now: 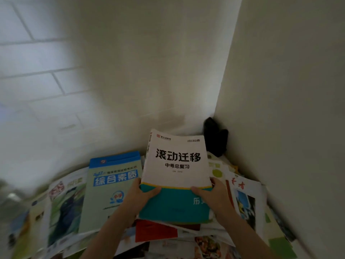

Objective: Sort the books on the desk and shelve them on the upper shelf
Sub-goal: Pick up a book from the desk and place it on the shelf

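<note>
A thick white-and-teal book (175,165) with bold black characters on its cover is held face up above the pile, tilted toward the wall corner. My left hand (140,197) grips its lower left edge, thumb on the teal band. My right hand (212,197) grips its lower right edge, thumb on the cover. Below them lies a spread of books on the desk: a green-and-blue workbook (110,191) to the left, a red-covered book (155,232) underneath, and a white magazine with red characters (244,193) to the right. No shelf is in view.
White walls meet in a corner right behind the pile, with a dark object (214,139) wedged there. More magazines (63,208) fan out to the left. The left edge of the view is blurred.
</note>
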`<state>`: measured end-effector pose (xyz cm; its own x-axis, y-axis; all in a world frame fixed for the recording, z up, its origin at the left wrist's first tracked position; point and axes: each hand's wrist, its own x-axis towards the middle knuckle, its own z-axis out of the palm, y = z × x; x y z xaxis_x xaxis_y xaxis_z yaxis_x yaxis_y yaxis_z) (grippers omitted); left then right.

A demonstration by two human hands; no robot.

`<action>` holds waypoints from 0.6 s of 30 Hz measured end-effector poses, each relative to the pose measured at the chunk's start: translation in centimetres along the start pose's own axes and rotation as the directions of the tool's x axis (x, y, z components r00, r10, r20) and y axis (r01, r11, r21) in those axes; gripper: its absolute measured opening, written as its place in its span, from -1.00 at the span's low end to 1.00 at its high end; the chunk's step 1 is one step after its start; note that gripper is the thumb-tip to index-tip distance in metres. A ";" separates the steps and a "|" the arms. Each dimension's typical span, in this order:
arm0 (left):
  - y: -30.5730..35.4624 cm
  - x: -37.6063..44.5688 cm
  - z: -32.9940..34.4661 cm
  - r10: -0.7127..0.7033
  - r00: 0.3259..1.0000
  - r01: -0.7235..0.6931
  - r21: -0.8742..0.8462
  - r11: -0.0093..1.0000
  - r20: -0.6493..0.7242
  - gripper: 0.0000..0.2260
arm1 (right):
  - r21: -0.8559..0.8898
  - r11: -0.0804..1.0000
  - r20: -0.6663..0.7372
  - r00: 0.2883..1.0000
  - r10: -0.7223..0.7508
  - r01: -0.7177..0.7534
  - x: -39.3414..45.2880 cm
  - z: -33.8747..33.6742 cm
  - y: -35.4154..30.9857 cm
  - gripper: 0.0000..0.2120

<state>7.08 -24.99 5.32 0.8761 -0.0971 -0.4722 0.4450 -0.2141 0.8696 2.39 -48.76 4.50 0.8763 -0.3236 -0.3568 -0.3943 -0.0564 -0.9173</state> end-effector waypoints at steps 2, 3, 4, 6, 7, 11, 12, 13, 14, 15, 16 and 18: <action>-1.5 -0.1 -0.7 -0.047 0.999 0.047 0.008 0.999 0.000 -0.57 | 0.000 0.998 0.029 0.998 0.061 -0.061 0.0 1.0 0.0 -0.58; -2.4 0.0 -0.7 -0.075 0.997 0.075 0.005 0.997 0.004 -0.58 | -0.008 0.996 0.038 0.996 0.084 -0.084 0.0 1.5 0.2 -0.57; -3.2 0.2 -0.6 -0.106 0.994 0.106 0.019 0.994 0.011 -0.57 | -0.028 0.995 0.043 0.994 0.099 -0.098 0.1 1.8 0.9 -0.56; -4.5 0.8 -0.3 -0.134 0.991 0.133 0.078 0.988 0.012 -0.53 | -0.061 0.990 0.042 0.990 0.131 -0.129 0.2 2.5 1.9 -0.52; -4.8 1.2 -0.3 -0.133 0.991 0.132 0.101 0.986 0.012 -0.52 | -0.053 0.987 0.037 0.988 0.151 -0.149 0.0 2.7 2.0 -0.51; -4.5 2.5 -0.2 -0.104 0.994 0.099 0.138 0.985 0.026 -0.57 | 0.073 0.973 0.004 0.975 0.220 -0.220 0.4 2.6 2.3 -0.64; -4.3 2.6 -0.1 -0.108 0.994 0.104 0.138 0.985 0.022 -0.57 | 0.112 0.968 0.001 0.974 0.225 -0.224 0.3 2.5 2.1 -0.67; -4.2 2.9 -0.1 -0.115 0.993 0.111 0.134 0.985 0.019 -0.55 | 0.142 0.961 -0.002 0.971 0.239 -0.237 0.3 2.6 1.8 -0.68; -4.2 3.2 0.0 -0.122 0.992 0.119 0.117 0.986 0.013 -0.53 | 0.150 0.958 -0.006 0.969 0.247 -0.244 0.4 2.6 1.7 -0.66; -4.1 3.3 0.0 -0.126 0.992 0.125 0.095 0.988 0.005 -0.49 | 0.148 0.958 -0.008 0.968 0.250 -0.246 0.4 2.6 1.5 -0.66; -4.0 3.6 0.0 -0.126 0.992 0.126 0.086 0.988 -0.002 -0.44 | 0.138 0.963 0.000 0.972 0.234 -0.232 0.6 2.6 1.7 -0.66; -4.1 3.9 0.3 -0.106 0.994 0.110 0.147 0.983 -0.034 -0.41 | 0.102 0.975 0.007 0.980 0.198 -0.197 0.6 2.6 1.9 -0.68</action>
<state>8.65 -24.74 -0.15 0.8296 -0.0411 -0.5568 0.5064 -0.3644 0.7815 2.92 -46.59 2.02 0.7830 -0.3220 -0.5323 -0.5290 0.1055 -0.8420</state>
